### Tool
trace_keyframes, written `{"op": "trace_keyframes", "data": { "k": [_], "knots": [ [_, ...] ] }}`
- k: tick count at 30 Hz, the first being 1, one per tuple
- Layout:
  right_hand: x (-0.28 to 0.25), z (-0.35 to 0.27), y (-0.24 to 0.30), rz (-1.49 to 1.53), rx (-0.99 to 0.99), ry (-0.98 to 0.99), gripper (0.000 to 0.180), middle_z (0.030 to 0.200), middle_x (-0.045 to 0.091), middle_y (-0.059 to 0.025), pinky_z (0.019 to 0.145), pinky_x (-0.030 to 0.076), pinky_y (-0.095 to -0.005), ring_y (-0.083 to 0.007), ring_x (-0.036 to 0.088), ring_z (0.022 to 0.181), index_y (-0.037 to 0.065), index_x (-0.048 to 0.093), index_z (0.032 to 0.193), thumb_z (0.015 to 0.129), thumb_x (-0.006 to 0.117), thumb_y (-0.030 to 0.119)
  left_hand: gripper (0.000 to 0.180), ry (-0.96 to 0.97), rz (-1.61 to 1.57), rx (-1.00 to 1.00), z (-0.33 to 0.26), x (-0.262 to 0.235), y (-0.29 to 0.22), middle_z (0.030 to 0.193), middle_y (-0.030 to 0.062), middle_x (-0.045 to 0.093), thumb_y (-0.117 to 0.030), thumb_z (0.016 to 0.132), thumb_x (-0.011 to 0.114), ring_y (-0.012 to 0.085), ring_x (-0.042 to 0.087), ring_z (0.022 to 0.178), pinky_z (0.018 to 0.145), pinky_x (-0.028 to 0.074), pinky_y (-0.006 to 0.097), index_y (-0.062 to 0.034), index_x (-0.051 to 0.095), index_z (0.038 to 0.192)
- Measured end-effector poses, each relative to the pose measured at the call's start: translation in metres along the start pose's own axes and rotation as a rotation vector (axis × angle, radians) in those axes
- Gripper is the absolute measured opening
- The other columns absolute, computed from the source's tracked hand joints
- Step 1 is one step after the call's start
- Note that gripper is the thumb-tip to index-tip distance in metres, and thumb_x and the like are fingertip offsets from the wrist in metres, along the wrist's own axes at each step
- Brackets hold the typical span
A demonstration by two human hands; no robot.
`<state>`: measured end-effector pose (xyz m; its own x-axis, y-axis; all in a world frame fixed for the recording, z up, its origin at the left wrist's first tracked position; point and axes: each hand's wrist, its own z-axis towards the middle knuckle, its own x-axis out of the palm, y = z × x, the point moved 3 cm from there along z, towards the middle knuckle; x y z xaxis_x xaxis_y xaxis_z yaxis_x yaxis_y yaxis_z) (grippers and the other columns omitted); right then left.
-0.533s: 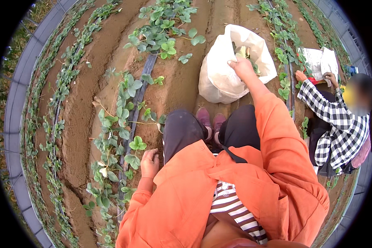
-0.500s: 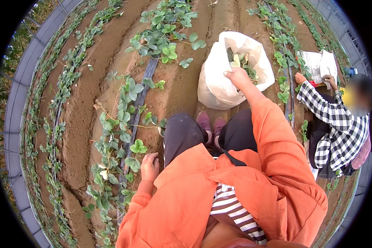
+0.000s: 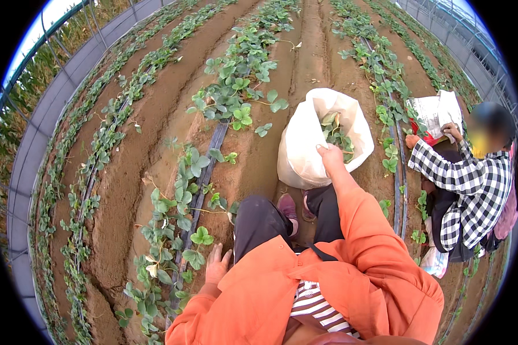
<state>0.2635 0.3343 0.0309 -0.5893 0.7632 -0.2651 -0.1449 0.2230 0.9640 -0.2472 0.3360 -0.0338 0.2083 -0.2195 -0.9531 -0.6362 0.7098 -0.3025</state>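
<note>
A white woven sack [image 3: 300, 150] stands on the soil just in front of my knees, its mouth held wide. My right hand [image 3: 330, 158] is closed on the near rim of the sack. Inside lie green and yellowed strawberry leaves [image 3: 338, 137]. Down by my left knee, my left hand [image 3: 217, 263] has its fingers stretched out on the ground and holds nothing. Right beside it grows a row of strawberry plants [image 3: 155, 238] along a dark drip hose [image 3: 200, 198].
On the right, a co-worker in a checked shirt [image 3: 443, 167] crouches with a hand on another white bag [image 3: 441, 115] beside something red. More strawberry rows [image 3: 380, 75] run into the distance, with bare soil furrows [image 3: 133, 201] between them. A grey barrier [image 3: 23, 190] borders the left side.
The sack and my right hand have come closer to my knees. My left hand has gone from slightly curled to stretched out on the soil. My feet and knees have shifted.
</note>
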Motion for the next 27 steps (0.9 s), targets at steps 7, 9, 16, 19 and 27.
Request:
{"op": "trace_keyframes", "data": {
  "k": [7,9,16,19,27],
  "knots": [
    [0.004,0.031,-0.05,0.064,-0.024,-0.033,0.031,0.088,0.067,-0.0178,0.078,0.045,-0.0355,-0.0284,0.063,0.083,-0.001,0.066,0.099,0.082,0.063,0.026,0.04,-0.03,0.29,0.161,0.018,-0.008,-0.014,0.137,0.0179,0.04,-0.026,0.082,0.052,0.0347,0.035,0.13,0.107,0.028,0.047,-0.0143,0.056,0.121],
    [0.01,0.028,-0.05,0.0,-0.013,-0.025,0.031,0.088,0.067,-0.0181,0.078,0.045,-0.0354,-0.0286,0.063,0.084,-0.001,0.066,0.098,0.082,0.063,0.025,0.041,0.046,0.235,0.304,0.027,-0.001,-0.017,0.138,0.0174,0.04,-0.026,0.085,0.046,0.0327,0.033,0.132,0.109,0.025,0.047,-0.0117,0.056,0.122],
    [0.002,0.031,-0.019,0.041,0.016,0.043,0.03,0.09,0.068,-0.0115,0.077,0.046,-0.0321,-0.0188,0.061,0.081,-0.003,0.064,0.103,0.083,0.062,0.019,0.043,0.123,0.209,0.234,0.089,-0.013,-0.023,0.136,0.0143,0.043,-0.024,0.082,0.051,0.0303,0.033,0.131,0.109,0.022,0.047,-0.0094,0.056,0.122],
    [0.001,0.027,0.011,0.053,0.02,0.087,0.028,0.088,0.068,-0.0115,0.076,0.046,-0.031,-0.0176,0.061,0.08,-0.002,0.064,0.103,0.084,0.061,0.018,0.044,0.165,0.293,0.302,0.088,-0.002,-0.009,0.131,0.0107,0.045,-0.029,0.077,0.053,0.0292,0.031,0.13,0.109,0.02,0.047,-0.0093,0.06,0.115],
    [0.007,0.045,0.081,-0.579,-0.307,0.193,0.03,0.074,0.06,-0.0222,0.067,0.045,-0.0441,-0.0405,0.057,0.073,-0.001,0.06,0.08,0.084,0.061,0.028,0.027,-0.342,0.335,0.425,0.084,0.026,0.01,0.115,0.0017,0.053,-0.021,0.073,0.059,0.0203,0.045,0.117,0.101,0.032,0.043,-0.0173,0.066,0.099]
  ]
}}
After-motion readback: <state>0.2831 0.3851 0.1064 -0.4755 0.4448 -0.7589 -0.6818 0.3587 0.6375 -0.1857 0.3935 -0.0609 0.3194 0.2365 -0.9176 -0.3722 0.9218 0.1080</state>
